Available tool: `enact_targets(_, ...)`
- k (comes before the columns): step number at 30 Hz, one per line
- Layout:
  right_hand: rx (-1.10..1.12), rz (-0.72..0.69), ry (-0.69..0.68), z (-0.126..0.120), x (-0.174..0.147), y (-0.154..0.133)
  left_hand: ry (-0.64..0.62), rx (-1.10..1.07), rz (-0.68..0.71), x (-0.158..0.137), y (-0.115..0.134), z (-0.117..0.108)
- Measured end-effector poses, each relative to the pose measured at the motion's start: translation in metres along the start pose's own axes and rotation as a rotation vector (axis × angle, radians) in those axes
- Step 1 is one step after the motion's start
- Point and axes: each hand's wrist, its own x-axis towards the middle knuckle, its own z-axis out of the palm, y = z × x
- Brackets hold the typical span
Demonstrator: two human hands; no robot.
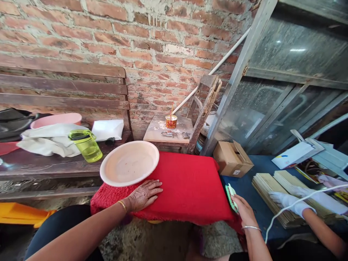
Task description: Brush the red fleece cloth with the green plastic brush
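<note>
My left hand point(144, 195), with a gold bangle at the wrist, lies flat on a red cloth point(187, 181) spread over a low table or stool. Its fingers are stretched out, just below a pale pink basin point(129, 163) that rests on the cloth's left part. At the cloth's right edge my right hand point(243, 208), wearing a silver bracelet, is closed round a scrub brush point(231, 197) with a white back and green bristles. The palm and part of the brush are hidden by the fingers.
Right of me, a co-worker's white-gloved hands point(290, 203) rest on stacked flat strips point(268, 195) beside a cardboard box point(233, 158) and a white cable. On the left, a wooden bench holds a green bottle point(88, 146). Behind, a chair point(160, 136) bears an incense pot point(171, 122).
</note>
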Motion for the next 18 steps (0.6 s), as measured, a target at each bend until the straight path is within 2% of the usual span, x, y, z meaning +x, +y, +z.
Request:
enact_targets(3,0.055,0.084,-0.093,0.008,0.0,0.001,-0.01,0.002,-0.008,0.0,0.002,-0.001)
enact_targets(5,0.041,0.114,-0.107,0.005,0.002,0.002,-0.013,0.004,-0.012,0.001,0.004,-0.001)
enact_targets(7,-0.007,0.138,-0.086,-0.002,0.005,0.003,-0.013,0.011,-0.011,0.002,0.005,-0.002)
enact_targets(10,-0.143,0.123,0.031,-0.007,0.0,-0.001,-0.019,0.015,-0.013,0.004,0.006,-0.004)
enact_targets(13,-0.223,-0.089,0.112,0.012,-0.028,-0.017,-0.04,-0.002,-0.024,0.006,0.006,-0.007)
enact_targets(16,-0.255,-0.39,-0.011,0.048,-0.069,-0.039,-0.051,-0.018,-0.035,0.006,0.007,-0.008)
enact_targets(18,-0.351,-0.54,-0.091,0.063,-0.088,-0.05,-0.051,-0.023,-0.041,0.006,0.008,-0.008)
